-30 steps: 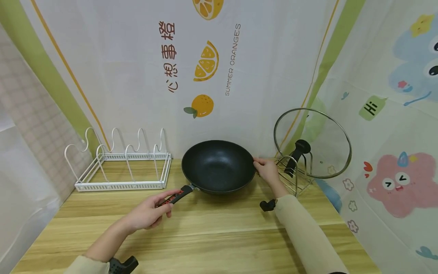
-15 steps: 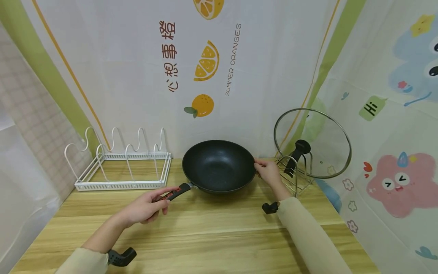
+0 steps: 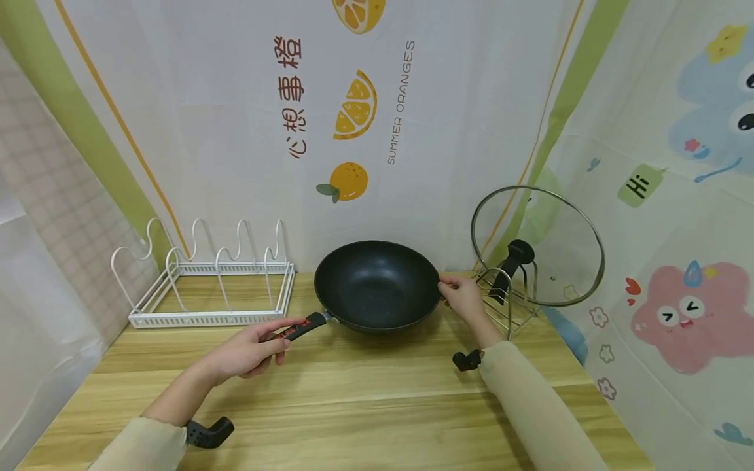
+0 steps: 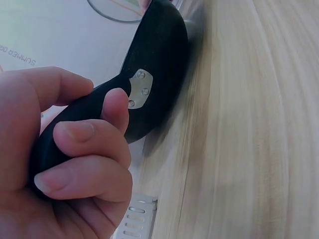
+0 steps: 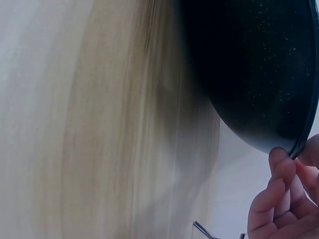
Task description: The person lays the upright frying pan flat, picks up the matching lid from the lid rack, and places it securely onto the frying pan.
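Printed cloth (image 3: pixel 224 176) backs woodgrain table (image 3: pixel 365 405); left fingers (image 4: pixel 97 177) grip handle (image 3: pixel 305 327), right fingers (image 5: pixel 283 172) pinch wok rim (image 3: pixel 379 328).

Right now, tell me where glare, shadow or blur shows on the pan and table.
Head view: a soft, pale sheen inside the pan, no harsh glare; left wrist view: a soft-edged shadow on the table beside the pan; right wrist view: a broad, diffuse shadow on the table, and near the top the pan's edge blurs into it.
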`<state>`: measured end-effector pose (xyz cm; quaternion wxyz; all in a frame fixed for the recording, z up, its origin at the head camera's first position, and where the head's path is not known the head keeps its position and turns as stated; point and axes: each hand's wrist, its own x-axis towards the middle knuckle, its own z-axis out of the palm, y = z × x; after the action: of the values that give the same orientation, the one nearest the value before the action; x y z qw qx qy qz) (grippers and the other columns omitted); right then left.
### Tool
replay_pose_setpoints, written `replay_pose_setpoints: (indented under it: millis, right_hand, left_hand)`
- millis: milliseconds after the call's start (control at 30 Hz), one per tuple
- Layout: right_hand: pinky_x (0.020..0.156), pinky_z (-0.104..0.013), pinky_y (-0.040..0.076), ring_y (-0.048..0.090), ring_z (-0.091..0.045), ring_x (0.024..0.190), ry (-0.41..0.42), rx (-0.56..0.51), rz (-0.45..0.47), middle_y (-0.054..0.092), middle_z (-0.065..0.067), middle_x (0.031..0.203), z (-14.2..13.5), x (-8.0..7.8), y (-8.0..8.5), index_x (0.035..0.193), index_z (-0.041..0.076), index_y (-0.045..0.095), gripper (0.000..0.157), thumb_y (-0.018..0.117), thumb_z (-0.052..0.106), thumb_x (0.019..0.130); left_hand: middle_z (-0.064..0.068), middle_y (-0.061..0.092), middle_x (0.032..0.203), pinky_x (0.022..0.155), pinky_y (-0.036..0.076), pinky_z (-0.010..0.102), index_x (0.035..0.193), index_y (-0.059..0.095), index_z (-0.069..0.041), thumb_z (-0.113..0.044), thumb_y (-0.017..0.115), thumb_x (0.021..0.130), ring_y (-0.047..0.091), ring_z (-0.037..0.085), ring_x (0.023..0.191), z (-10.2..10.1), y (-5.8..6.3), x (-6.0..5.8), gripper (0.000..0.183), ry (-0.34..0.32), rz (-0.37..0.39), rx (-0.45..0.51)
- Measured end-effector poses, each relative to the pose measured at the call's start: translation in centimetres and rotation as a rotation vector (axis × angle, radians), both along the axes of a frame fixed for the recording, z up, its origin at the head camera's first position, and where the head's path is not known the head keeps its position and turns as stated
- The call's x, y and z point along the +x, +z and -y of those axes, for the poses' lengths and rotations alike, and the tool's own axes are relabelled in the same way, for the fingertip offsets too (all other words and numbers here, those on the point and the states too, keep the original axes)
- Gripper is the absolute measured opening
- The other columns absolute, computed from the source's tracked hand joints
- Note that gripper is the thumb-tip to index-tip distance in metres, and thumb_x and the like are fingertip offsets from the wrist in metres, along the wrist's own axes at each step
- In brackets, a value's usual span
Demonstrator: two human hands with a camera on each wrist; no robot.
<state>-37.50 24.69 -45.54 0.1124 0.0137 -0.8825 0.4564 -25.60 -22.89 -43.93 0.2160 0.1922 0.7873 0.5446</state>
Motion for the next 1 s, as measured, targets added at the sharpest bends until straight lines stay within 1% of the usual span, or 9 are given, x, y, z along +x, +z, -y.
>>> replay_pose_setpoints:
  millis: [100, 167, 367, 467, 567, 700, 767, 833, 1000]
  right_hand:
    - [0.062, -0.022, 0.052, 0.071, -0.017, 0.069, 0.001, 0.007, 0.001, 0.081, -0.019, 0.097, -0.1, 0.2, 0.1, 0.133, -0.003, 0.077, 0.034, 0.067, 0.017, 0.108]
    - [0.062, -0.023, 0.052, 0.071, -0.017, 0.068, 0.001, 0.007, 0.005, 0.081, -0.019, 0.097, -0.1, 0.2, 0.1, 0.134, -0.004, 0.076, 0.034, 0.067, 0.016, 0.108]
    - [0.062, -0.022, 0.051, 0.076, -0.035, 0.077, -0.002, 0.01, 0.012, 0.081, -0.02, 0.097, 0.0, 0.5, 0.2, 0.134, -0.004, 0.075, 0.035, 0.067, 0.017, 0.108]
    - [0.062, -0.022, 0.051, 0.076, -0.039, 0.08, -0.008, 0.004, 0.015, 0.081, -0.02, 0.097, 0.1, 0.7, 0.3, 0.135, -0.004, 0.075, 0.035, 0.067, 0.018, 0.108]
    - [0.062, -0.023, 0.052, 0.075, -0.032, 0.075, -0.009, -0.006, 0.021, 0.08, -0.02, 0.098, 0.1, 0.8, 0.3, 0.136, -0.004, 0.074, 0.036, 0.066, 0.018, 0.109]
    - [0.062, -0.022, 0.053, 0.07, -0.015, 0.068, -0.007, -0.03, 0.03, 0.081, -0.021, 0.101, 0.2, 0.9, 0.2, 0.137, -0.005, 0.073, 0.036, 0.066, 0.017, 0.109]
    - [0.062, -0.022, 0.053, 0.068, -0.012, 0.068, -0.008, -0.044, 0.031, 0.081, -0.021, 0.102, 0.2, 0.9, 0.1, 0.137, -0.005, 0.073, 0.036, 0.066, 0.016, 0.109]
    - [0.062, -0.021, 0.053, 0.068, -0.013, 0.068, -0.01, -0.048, 0.032, 0.08, -0.021, 0.102, 0.2, 0.9, 0.0, 0.137, -0.006, 0.072, 0.037, 0.066, 0.017, 0.109]
    - [0.062, -0.021, 0.054, 0.074, -0.024, 0.073, -0.017, -0.045, 0.021, 0.08, -0.021, 0.102, 0.2, 1.1, 0.0, 0.137, -0.006, 0.073, 0.037, 0.066, 0.017, 0.109]
  left_hand:
    - [0.009, 0.062, 0.088, 0.044, 0.031, 0.02, 0.169, 0.042, -0.013, -0.019, 0.059, 0.114, 0.035, 0.006, 0.045, 0.0, 0.0, -0.1, 0.058, -0.004, 0.003, 0.001]
    - [0.009, 0.062, 0.087, 0.043, 0.03, 0.02, 0.169, 0.042, -0.013, -0.019, 0.059, 0.114, 0.035, 0.006, 0.045, 0.1, 0.1, -0.1, 0.058, -0.004, 0.007, 0.003]
    - [0.01, 0.062, 0.086, 0.043, 0.029, 0.02, 0.169, 0.041, -0.011, -0.018, 0.059, 0.114, 0.035, 0.005, 0.044, 0.2, 0.1, -0.2, 0.059, -0.014, -0.001, 0.017]
    - [0.008, 0.062, 0.087, 0.043, 0.029, 0.02, 0.169, 0.041, -0.01, -0.018, 0.059, 0.113, 0.035, 0.005, 0.045, 0.3, 0.2, -0.3, 0.059, -0.012, -0.005, 0.024]
    - [0.008, 0.062, 0.087, 0.044, 0.03, 0.02, 0.169, 0.042, -0.009, -0.018, 0.06, 0.113, 0.036, 0.005, 0.046, 0.4, 0.1, -0.3, 0.059, -0.005, -0.01, 0.026]
    - [0.009, 0.063, 0.089, 0.044, 0.03, 0.019, 0.168, 0.043, -0.009, -0.019, 0.06, 0.113, 0.037, 0.005, 0.047, 0.5, 0.1, -0.4, 0.058, 0.009, -0.028, 0.021]
    - [0.01, 0.063, 0.089, 0.045, 0.031, 0.019, 0.168, 0.045, -0.008, -0.019, 0.061, 0.113, 0.037, 0.005, 0.047, 0.6, 0.0, -0.4, 0.058, 0.017, -0.037, 0.017]
    - [0.01, 0.064, 0.09, 0.045, 0.031, 0.019, 0.167, 0.046, -0.008, -0.019, 0.062, 0.113, 0.038, 0.005, 0.048, 0.6, 0.0, -0.5, 0.058, 0.028, -0.044, 0.013]
    - [0.01, 0.066, 0.091, 0.045, 0.032, 0.019, 0.165, 0.048, -0.006, -0.019, 0.063, 0.112, 0.038, 0.005, 0.049, 0.6, 0.1, -0.6, 0.057, 0.054, -0.058, 0.011]
